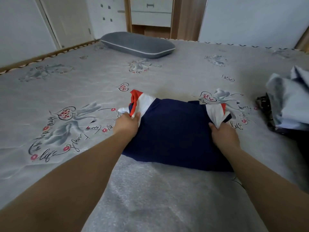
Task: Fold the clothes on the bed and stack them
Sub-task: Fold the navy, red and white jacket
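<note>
A navy shirt (173,131) with white and red sleeves lies flat in the middle of the bed (83,91). My left hand (127,123) grips the left sleeve, which is white with a red band, at the shirt's left edge. My right hand (223,133) grips the white right sleeve at the shirt's right edge. Both sleeves are lifted a little off the sheet. At the bed's right edge lies a heap of clothes (287,106), pale blue-grey on top of something dark.
A grey pillow (138,44) lies at the far end of the bed. Beyond it stand a wooden drawer unit (151,13) and a white door (66,19). A wooden bed frame (41,56) runs along the left side.
</note>
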